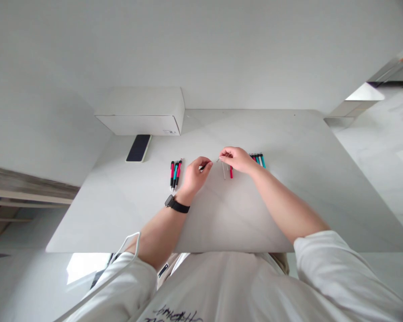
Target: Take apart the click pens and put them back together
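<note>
Over the middle of the table, my left hand (196,173) is closed around a black pen part (202,168), most of it covered by the fingers. Facing it, my right hand (237,159) pinches a small, thin pen piece (218,160) that looks metallic; its exact kind is too small to tell. The two hands are a short gap apart. Just below my right hand lie a thin whitish refill (223,171) and a red pen barrel (231,172). Left of my left hand, several pens (175,172) in pink-red and teal with black ends lie side by side.
Partly behind my right wrist is a row of several coloured pen parts (262,160). A white box (139,124) stands at the back left against the wall, with a phone (139,148) lying in front of it. The white table (221,223) reaches to my body.
</note>
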The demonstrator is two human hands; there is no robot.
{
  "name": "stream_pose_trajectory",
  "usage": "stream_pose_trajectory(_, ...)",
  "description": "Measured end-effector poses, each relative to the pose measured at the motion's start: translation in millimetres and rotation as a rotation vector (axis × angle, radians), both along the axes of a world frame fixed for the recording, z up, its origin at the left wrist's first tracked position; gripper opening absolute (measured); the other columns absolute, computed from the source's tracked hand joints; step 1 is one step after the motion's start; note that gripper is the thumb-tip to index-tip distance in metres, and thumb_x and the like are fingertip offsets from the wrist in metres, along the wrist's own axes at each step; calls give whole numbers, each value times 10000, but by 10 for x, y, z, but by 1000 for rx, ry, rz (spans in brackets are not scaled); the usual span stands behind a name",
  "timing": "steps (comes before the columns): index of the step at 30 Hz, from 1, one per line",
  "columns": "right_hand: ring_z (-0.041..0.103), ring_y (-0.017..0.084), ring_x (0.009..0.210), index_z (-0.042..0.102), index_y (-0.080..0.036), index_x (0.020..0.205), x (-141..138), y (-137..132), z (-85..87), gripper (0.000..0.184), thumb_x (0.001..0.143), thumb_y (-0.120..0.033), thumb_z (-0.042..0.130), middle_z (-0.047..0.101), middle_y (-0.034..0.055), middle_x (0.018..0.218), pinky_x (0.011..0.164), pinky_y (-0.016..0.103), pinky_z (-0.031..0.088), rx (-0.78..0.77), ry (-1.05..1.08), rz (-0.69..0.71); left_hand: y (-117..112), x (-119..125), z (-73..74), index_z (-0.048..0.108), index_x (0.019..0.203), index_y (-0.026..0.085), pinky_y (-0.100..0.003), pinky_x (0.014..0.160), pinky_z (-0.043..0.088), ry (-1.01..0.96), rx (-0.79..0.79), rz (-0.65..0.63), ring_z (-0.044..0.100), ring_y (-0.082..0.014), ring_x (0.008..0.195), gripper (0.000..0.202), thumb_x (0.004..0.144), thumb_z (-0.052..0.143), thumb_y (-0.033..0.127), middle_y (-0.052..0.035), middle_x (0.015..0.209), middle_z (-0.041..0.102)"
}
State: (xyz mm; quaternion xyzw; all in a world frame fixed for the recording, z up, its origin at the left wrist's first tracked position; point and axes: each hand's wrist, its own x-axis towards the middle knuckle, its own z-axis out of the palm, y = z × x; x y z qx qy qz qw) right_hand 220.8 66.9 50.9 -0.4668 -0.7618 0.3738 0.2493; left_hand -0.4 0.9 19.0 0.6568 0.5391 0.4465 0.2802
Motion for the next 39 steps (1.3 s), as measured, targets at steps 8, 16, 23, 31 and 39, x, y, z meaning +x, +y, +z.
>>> stream_pose_trajectory(8, 699, 221, 887, 785, -268, 894, -107, 281, -16, 161, 849, -151, 683, 801, 30, 979, 748, 310, 447, 53, -459, 251, 20, -16, -22, 698, 1018, 222, -327, 895, 550, -13, -25, 46, 717, -189, 926, 180, 1003, 615, 380, -45, 979, 771)
stream_pose_trajectory(16, 678, 214, 805, 798, -273, 895, -175, 306, -158, 77, 873, -259, 726, 792, 47, 918, 698, 309, 419, 83, -496, 236, 33, -23, -26, 709, 1034, 223, -332, 899, 561, -26, -23, 34, 726, -187, 936, 160, 990, 643, 363, -44, 986, 774)
stream_pose_trajectory(23, 614, 175, 741, 748, -236, 975, 35, -129, -5, 332, 997, -508, 560, 737, 19, 841, 676, 289, 385, 25, -202, 3, -21, 15, -34, 705, 1117, 242, -347, 885, 561, 79, 17, -53, 720, -206, 951, 250, 909, 779, 359, -46, 1015, 764)
stream_pose_trajectory(31, 506, 151, 624, 673, -232, 799, 71, -568, -102, 455, 964, -636, 544, 583, -22, 657, 608, 285, 313, -136, -123, 32, -97, 78, -60, 663, 1227, 272, -388, 973, 527, 260, 125, -259, 704, -212, 963, 357, 897, 800, 281, -19, 991, 753)
stream_pose_trajectory(39, 595, 173, 681, 686, -223, 889, 229, -550, -178, 482, 1007, -643, 482, 692, 10, 761, 643, 282, 409, -86, 67, -139, -85, 31, -12, 644, 1157, 222, -338, 907, 540, 155, 98, -157, 700, -188, 958, 206, 1029, 608, 380, -67, 1083, 741)
